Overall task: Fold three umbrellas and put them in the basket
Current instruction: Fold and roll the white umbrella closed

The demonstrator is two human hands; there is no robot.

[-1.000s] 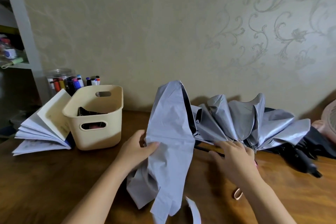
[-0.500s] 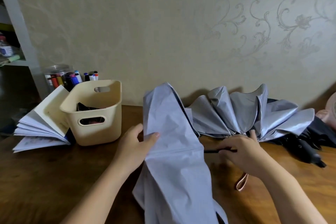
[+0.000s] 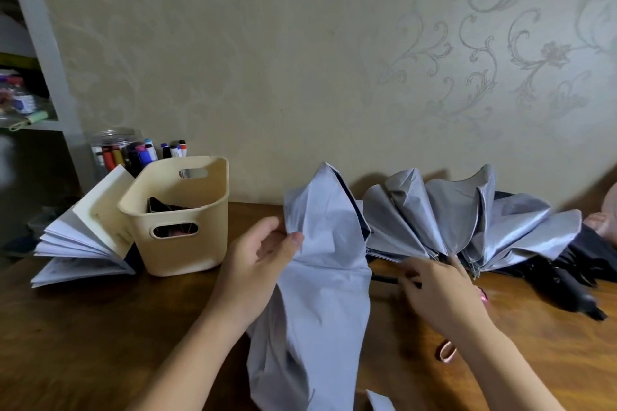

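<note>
Grey umbrella (image 3: 434, 220) splayed loose, cream basket (image 3: 180, 253) upright at left, possibly holding another.

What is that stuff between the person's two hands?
In the head view, a tall cloth fold of the grey umbrella stands between them; the left hand pinches its left edge, and the right hand is just right of it.

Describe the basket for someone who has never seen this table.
On the wooden table, look left of the grey umbrella. The basket stands between an open book and that umbrella, in front of a jar of markers. It alone is a cream plastic tub with oval handle slots.
</note>
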